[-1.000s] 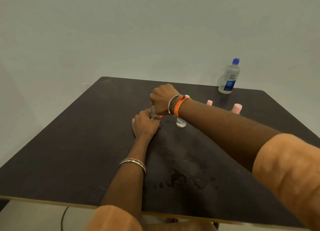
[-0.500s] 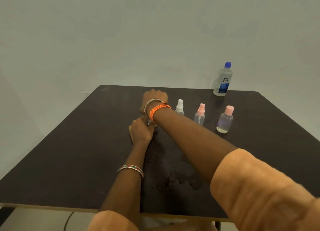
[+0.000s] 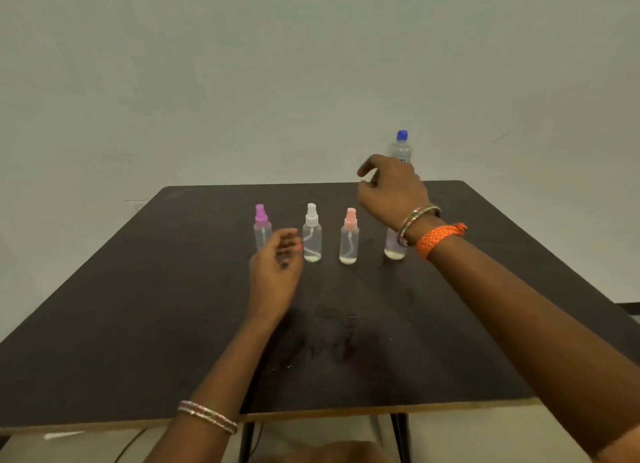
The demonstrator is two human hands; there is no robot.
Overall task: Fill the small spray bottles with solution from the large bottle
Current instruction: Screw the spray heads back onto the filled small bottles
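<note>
The large bottle (image 3: 401,149) with a blue cap stands at the table's (image 3: 138,306) far edge, partly behind the right hand (image 3: 393,194), whose loosely curled fingers hold nothing. Four small spray bottles stand in a row; the rightmost (image 3: 393,247) is perhaps pink-capped, its top hidden. The left hand (image 3: 275,272) hovers relaxed beside the purple-capped bottle (image 3: 261,225).

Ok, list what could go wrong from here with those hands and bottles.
1. The right hand reaches toward the large bottle with its wrist above the rightmost small bottle; the forearm could tip it.
2. The left hand hovers in front of the purple-capped bottle, close beside the white-capped bottle; a careless move might topple either.
3. The table looks smeared near the front, possibly slippery.
</note>
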